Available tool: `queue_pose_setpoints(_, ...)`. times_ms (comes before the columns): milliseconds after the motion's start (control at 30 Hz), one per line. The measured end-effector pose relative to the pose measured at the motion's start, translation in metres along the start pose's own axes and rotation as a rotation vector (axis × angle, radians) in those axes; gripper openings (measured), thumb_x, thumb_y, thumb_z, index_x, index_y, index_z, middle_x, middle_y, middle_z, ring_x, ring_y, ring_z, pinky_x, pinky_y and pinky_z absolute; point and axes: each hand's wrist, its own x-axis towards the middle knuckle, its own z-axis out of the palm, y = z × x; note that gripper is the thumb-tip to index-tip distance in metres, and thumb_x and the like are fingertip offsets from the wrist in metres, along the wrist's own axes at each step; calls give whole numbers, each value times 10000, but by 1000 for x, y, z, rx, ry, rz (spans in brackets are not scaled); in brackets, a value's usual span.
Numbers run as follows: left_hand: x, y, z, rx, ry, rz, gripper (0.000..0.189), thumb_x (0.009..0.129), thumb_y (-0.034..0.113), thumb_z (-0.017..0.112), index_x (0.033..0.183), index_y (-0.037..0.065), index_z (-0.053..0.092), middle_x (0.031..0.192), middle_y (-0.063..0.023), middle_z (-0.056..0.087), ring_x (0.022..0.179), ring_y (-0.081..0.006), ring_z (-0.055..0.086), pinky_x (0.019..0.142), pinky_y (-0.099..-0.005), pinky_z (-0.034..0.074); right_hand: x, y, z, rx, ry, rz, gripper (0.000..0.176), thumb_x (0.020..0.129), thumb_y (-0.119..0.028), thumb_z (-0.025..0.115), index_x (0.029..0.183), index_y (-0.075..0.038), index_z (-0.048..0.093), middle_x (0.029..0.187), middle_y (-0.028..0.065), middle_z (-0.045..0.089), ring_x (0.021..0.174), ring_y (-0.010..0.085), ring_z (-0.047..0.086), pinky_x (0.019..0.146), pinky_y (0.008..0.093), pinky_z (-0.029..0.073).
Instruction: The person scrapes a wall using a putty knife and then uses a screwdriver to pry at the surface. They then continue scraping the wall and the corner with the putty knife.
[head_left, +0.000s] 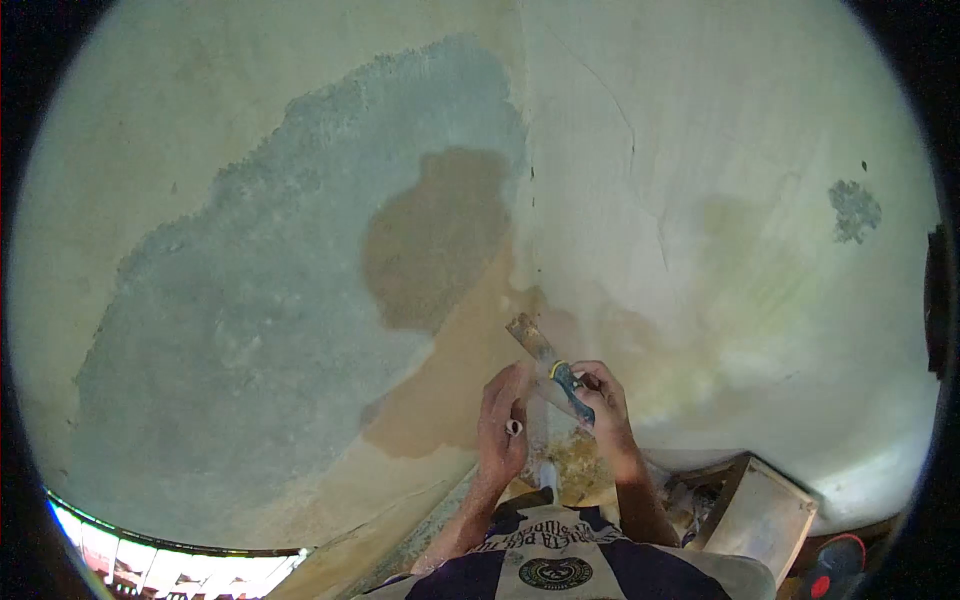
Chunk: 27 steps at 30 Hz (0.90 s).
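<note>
My right hand point(604, 402) is closed round the dark handle of a scraper point(572, 388) with a yellow band at its neck. Its stained, flat metal blade points up and left toward the wall corner. Close by on the left, my left hand point(502, 425) has its fingers curled. A small white tube-like thing point(514, 427) with a dark hollow end shows at its palm; the rest is hidden by the hand. Both hands are in front of my chest, near the corner where two walls meet.
The left wall point(220, 350) bears a large bare grey patch with a ragged paint edge. A thin crack point(632, 140) and a small grey spot point(855, 211) mark the right wall. A wooden box point(755, 520) and a black-and-red object point(835, 565) lie at lower right.
</note>
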Motion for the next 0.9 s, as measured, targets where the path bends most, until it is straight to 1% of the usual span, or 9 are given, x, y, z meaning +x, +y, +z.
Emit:
queue_pose_setpoints(100, 26, 12, 11, 6, -90, -7, 499, 961, 30, 469, 1460, 31, 444, 1499, -236, 420, 1381, -382, 420, 1096, -468, 363, 28, -24, 0, -49, -53, -30, 332, 907, -120, 566, 1235, -93, 525, 815, -4, 511, 597, 60, 415, 517, 209, 326)
queue_pose_setpoints(167, 46, 7, 20, 88, -173, 44, 611, 897, 13, 471, 1503, 30, 392, 1564, -222, 339, 1424, -407, 351, 1103, -483, 343, 45, -39, -2, -71, -131, -30, 358, 924, -85, 565, 1274, -103, 496, 814, -9, 510, 605, 61, 411, 524, 215, 318)
queue_pose_setpoints(267, 70, 1, 39, -53, -171, 27, 587, 932, 8, 536, 1499, 71, 398, 1572, -202, 347, 1477, -378, 292, 1171, -486, 277, 67, -50, -8, -149, -138, 20, 435, 935, -57, 610, 1333, -112, 443, 793, -28, 482, 660, 64, 429, 570, 240, 363)
queue_pose_setpoints(367, 90, -5, 46, -47, -259, 26, 556, 951, 82, 522, 1497, 96, 417, 1578, -186, 344, 1497, -381, 237, 1197, -502, 222, 83, -52, -12, -230, -160, -109, 459, 935, -73, 633, 1345, -105, 428, 872, 5, 558, 726, 83, 495, 642, 247, 422)
queue_pose_setpoints(467, 114, 6, 38, -141, -296, 106, 641, 861, -34, 524, 1486, 64, 421, 1582, -190, 328, 1501, -421, 193, 1192, -538, 199, 102, -63, 0, 35, -177, -198, 429, 946, -111, 635, 1328, -85, 441, 971, 57, 615, 826, 112, 553, 740, 270, 467)
queue_pose_setpoints(567, 137, 9, 34, -126, -314, 151, 683, 813, -57, 538, 1477, 58, 430, 1584, -178, 330, 1503, -427, 177, 1203, -540, 180, 127, -80, -4, -257, -213, -293, 398, 960, -146, 632, 1307, -67, 455, 1013, 92, 628, 888, 130, 570, 795, 285, 474)
queue_pose_setpoints(667, 163, 13, 31, -95, -265, 191, 721, 771, -58, 558, 1473, 49, 431, 1576, -176, 344, 1505, -424, 173, 1204, -542, 181, 145, -104, 4, -319, -166, -426, 358, 970, -169, 625, 1276, -53, 480, 999, 91, 625, 880, 139, 570, 796, 286, 472)
queue_pose_setpoints(767, 188, 15, 31, -24, -185, 209, 662, 826, 185, 571, 1472, 85, 464, 1563, -140, 395, 1500, -403, 218, 1204, -534, 192, 159, -123, 18, -163, -122, -485, 333, 970, -171, 626, 1252, -45, 501, 996, 85, 621, 860, 142, 562, 782, 279, 465)
queue_pose_setpoints(900, 240, 27, 22, 139, -134, 342, 683, 794, 102, 545, 1470, 66, 454, 1553, -154, 397, 1488, -404, 246, 1198, -526, 209, 199, -149, 28, -234, -97, -594, 296, 973, -153, 608, 1229, -37, 517, 956, 82, 618, 857, 135, 568, 780, 304, 481)
